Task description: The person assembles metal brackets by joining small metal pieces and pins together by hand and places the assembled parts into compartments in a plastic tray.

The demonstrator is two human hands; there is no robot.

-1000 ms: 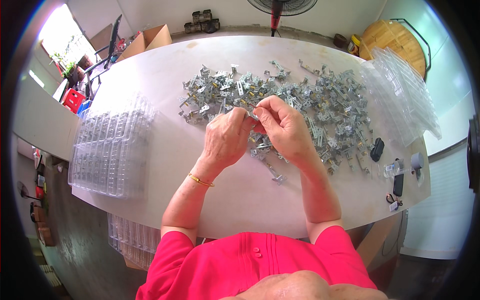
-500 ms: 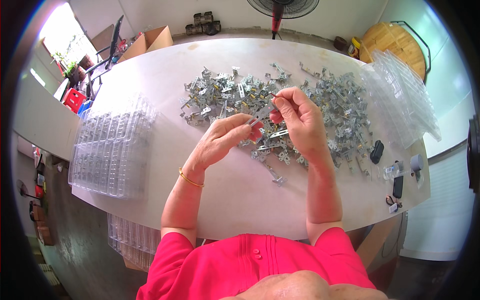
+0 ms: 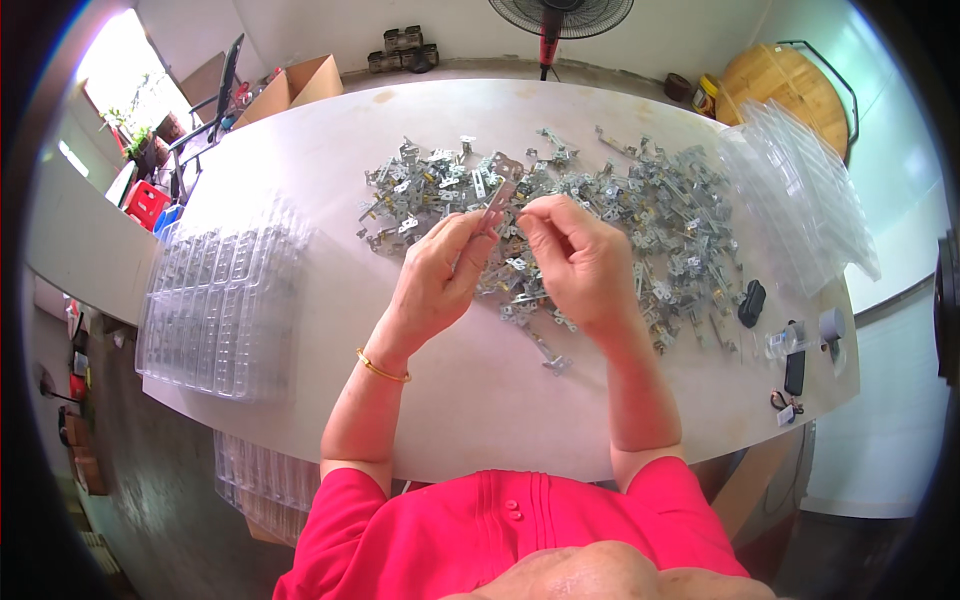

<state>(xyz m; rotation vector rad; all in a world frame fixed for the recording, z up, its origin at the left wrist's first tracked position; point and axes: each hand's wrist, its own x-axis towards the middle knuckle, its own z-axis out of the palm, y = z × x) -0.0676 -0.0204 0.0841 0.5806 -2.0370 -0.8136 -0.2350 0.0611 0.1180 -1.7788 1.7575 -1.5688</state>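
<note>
My left hand [image 3: 437,272] pinches a flat grey metal bracket [image 3: 497,203] between thumb and fingers. The bracket stands up at a slant, its wider end with holes pointing away from me. Close by on its right, my right hand [image 3: 585,268] is closed, thumb and forefinger pressed together near the bracket. Whatever those fingertips hold, if anything, is too small to make out. Both hands hover over the near side of a wide loose pile of small metal brackets [image 3: 690,222], some with brass-coloured parts.
Stacked clear plastic trays [image 3: 225,310] with parts in them stand at the left. More clear trays [image 3: 800,190] lean at the far right. A black case [image 3: 753,303] and a grey tape roll [image 3: 832,324] lie near the right edge of the white table [image 3: 480,420].
The bracket was level between both hands; now my left hand alone tilts it up and away. My right hand has come off it and shifted slightly left and nearer.
</note>
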